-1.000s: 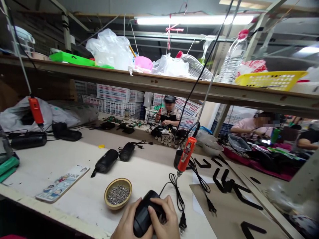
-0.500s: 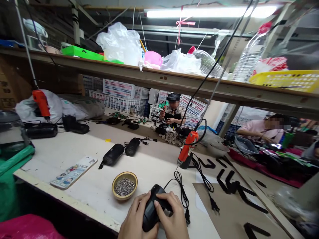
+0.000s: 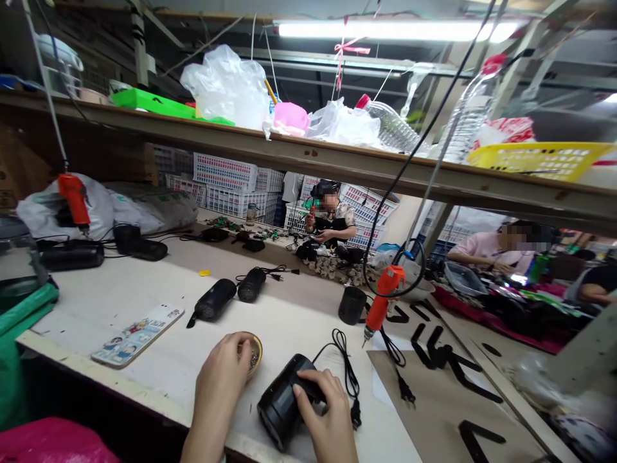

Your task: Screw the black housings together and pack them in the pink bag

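Observation:
A black hair dryer [image 3: 284, 402] with a rounded barrel lies on the table near the front edge, its cord running off behind it. My right hand [image 3: 325, 411] grips its handle side, thumb and fingers closed around it. My left hand [image 3: 224, 370] reaches over a small yellow-rimmed bowl [image 3: 259, 347] of metal screws [image 3: 253, 360]. Its fingers are curled down into the bowl, and the fingertips are hidden, so what they pinch cannot be made out. Behind the dryer an orange electric screwdriver [image 3: 383, 299] hangs bit-down from a cable.
Two more black dryer bodies [image 3: 215, 300] lie beyond the bowl, with a phone [image 3: 138, 334] at left. A black cylindrical part [image 3: 352, 305], plug cords [image 3: 349, 373] and black strips [image 3: 475, 379] occupy the right. A loaded shelf [image 3: 308, 151] crosses overhead. Two co-workers sit beyond.
My left hand has let go of the dryer and moved left and up into the screw bowl. The right hand still holds the dryer. The hanging screwdriver has swung right, away from the cylindrical part.

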